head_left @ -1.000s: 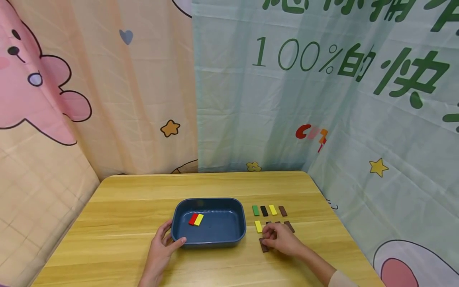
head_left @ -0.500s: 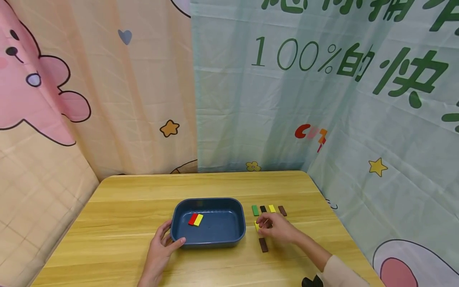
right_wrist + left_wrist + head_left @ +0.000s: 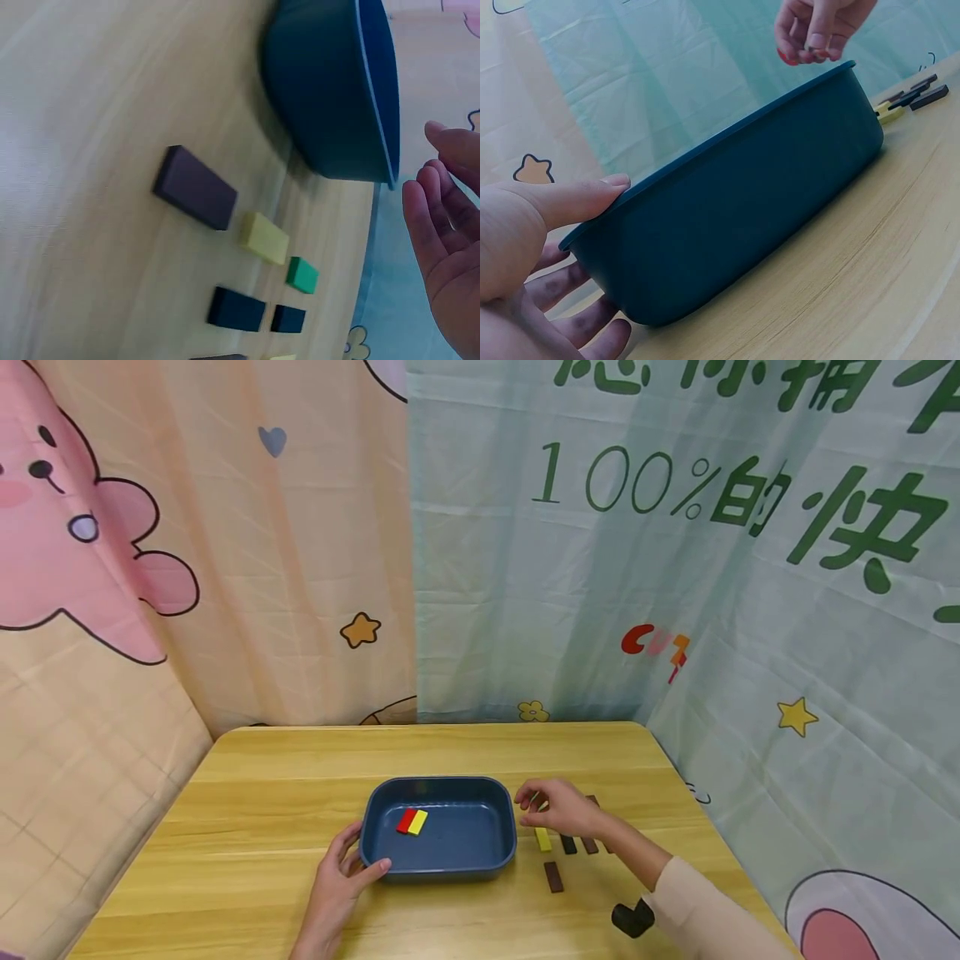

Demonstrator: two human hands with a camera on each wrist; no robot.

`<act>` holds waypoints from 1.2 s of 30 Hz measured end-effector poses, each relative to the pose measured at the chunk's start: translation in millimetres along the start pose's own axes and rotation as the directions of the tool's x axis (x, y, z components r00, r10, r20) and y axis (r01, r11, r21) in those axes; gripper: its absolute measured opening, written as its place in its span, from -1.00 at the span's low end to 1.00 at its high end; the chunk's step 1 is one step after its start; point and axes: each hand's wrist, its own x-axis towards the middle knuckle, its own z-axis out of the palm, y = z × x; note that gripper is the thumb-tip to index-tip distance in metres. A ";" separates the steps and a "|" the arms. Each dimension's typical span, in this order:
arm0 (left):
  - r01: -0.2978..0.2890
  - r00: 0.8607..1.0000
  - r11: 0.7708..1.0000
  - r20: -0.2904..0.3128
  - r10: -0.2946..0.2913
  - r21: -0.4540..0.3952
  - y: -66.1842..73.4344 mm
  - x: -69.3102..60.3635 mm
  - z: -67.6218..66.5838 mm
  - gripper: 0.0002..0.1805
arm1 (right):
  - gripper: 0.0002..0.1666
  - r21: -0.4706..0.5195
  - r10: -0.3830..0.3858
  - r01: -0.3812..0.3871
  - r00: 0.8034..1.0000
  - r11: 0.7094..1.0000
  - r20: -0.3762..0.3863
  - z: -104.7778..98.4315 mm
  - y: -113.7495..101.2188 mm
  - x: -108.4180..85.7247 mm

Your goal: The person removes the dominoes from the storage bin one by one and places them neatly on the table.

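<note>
My left hand [image 3: 333, 881] grips the near left corner of a dark blue rectangular tray [image 3: 442, 870], thumb on the rim and fingers against the outer wall. Inside the tray a red tile [image 3: 406, 820] and a yellow tile [image 3: 417, 822] lie side by side. Just past the tray's right rim, my right hand [image 3: 562, 808] hovers with bent fingers. Some red shows at its fingertips [image 3: 786, 57] in the left wrist view; whether they hold anything cannot be made out. Below it lie a yellow tile [image 3: 542, 840], a black tile [image 3: 568, 845] and a brown tile [image 3: 553, 877].
More tiles lie right of the tray, partly behind the right hand, including a green tile [image 3: 301, 275] and another black tile [image 3: 288, 319]. A black object [image 3: 633, 919] shows beside the right sleeve [image 3: 712, 910]. Printed curtains [image 3: 525, 568] stand behind the wooden table [image 3: 300, 760].
My right hand has moved up and left from beside the nearest brown tile, over the tile rows, to the tray's right rim. The left hand and tray have stayed put.
</note>
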 end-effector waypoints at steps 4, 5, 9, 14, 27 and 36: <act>-0.002 1.000 1.000 -0.002 0.002 -0.004 -1.0 0.0 -0.1 -0.02 | -0.74 -0.012 -0.008 0.008 0.999 1.000 0.032 -3.5 -8.3 14.1; -0.004 1.000 1.000 -0.002 0.004 -0.004 -1.3 0.0 -0.1 -0.02 | -0.74 -0.016 -0.009 0.010 0.999 1.000 0.041 -4.0 -10.1 17.8; -0.018 1.000 1.000 0.001 0.018 -0.004 -2.3 -0.3 0.3 -0.03 | -0.72 -0.041 -0.020 0.023 0.997 0.999 0.073 -5.3 -16.4 30.1; -0.017 1.000 1.000 -0.006 0.017 -0.001 -1.1 -1.5 -0.1 -0.03 | -0.71 -0.050 -0.033 0.039 0.992 0.998 0.124 -7.3 -24.3 43.1; -0.022 1.000 1.000 -0.010 0.022 0.008 0.8 -3.2 -0.3 -0.05 | -0.68 -0.126 -0.063 0.103 0.955 0.987 0.291 -7.1 -46.8 80.0; -0.012 1.000 1.000 -0.002 0.012 -0.007 3.6 -4.9 -2.4 -0.07 | -0.66 -0.183 -0.035 0.119 0.914 0.976 0.405 0.6 -59.7 107.6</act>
